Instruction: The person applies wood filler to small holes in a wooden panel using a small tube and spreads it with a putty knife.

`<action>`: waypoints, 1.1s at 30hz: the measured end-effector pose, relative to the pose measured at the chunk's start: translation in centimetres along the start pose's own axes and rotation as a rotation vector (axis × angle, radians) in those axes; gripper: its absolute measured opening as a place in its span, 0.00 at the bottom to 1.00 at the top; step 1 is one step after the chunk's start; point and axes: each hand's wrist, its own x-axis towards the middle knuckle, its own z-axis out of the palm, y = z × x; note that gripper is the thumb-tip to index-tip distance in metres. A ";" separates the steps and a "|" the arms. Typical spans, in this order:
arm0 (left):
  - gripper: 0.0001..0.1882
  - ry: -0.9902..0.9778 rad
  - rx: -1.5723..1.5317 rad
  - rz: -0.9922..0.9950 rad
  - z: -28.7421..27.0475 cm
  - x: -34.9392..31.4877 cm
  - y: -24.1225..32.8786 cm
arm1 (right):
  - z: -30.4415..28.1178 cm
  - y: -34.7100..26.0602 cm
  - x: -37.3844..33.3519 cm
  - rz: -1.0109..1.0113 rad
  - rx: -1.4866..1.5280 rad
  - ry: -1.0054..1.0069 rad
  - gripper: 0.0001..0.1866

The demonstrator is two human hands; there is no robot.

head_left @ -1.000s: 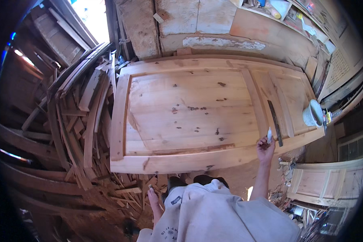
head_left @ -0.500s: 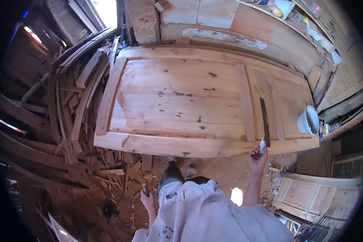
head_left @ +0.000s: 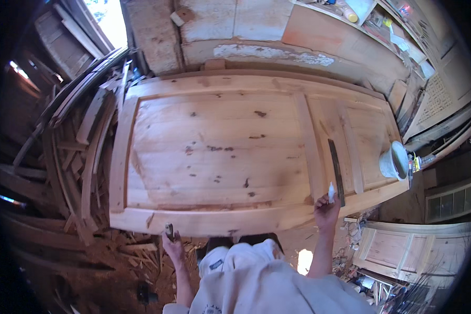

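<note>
A large wooden panelled door [head_left: 162, 183] lies flat in front of me, with dark knots and patches across its wide panel. My right hand [head_left: 327, 211] is closed around a small white nozzle bottle [head_left: 331, 193], tip up, over the door's near rail. Just right of that bottle a dark narrow strip [head_left: 336, 170] lies across the smaller section. At the near left edge of the door, my left hand [head_left: 174, 247] grips a short, dark tool [head_left: 169, 230] whose kind is too small to make out.
A pale bucket [head_left: 394, 161] stands on the door's right end. Scrap boards [head_left: 91, 157] are heaped along the left, with offcuts on the floor. Behind the door is a wall with a cluttered shelf [head_left: 371, 31]. Another panelled door [head_left: 392, 251] lies at lower right.
My left hand has come up from beside my leg to the door's near edge, still holding the tool. The door sits lower and further left in view. My right hand keeps the bottle.
</note>
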 end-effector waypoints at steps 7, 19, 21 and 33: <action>0.12 -0.083 0.157 0.098 6.1 7.9 1.3 | 1.4 3.3 3.0 0.051 -0.003 0.106 0.13; 0.20 0.234 0.570 -0.077 16.5 18.7 1.7 | 13.8 15.8 24.8 0.245 -0.319 -0.172 0.12; 0.20 0.270 0.623 -0.058 17.4 18.9 1.8 | 17.4 18.6 30.2 0.271 -0.386 -0.198 0.12; 0.19 0.283 0.647 -0.100 17.9 19.3 1.0 | 30.9 31.3 55.5 -0.078 -0.921 -0.366 0.14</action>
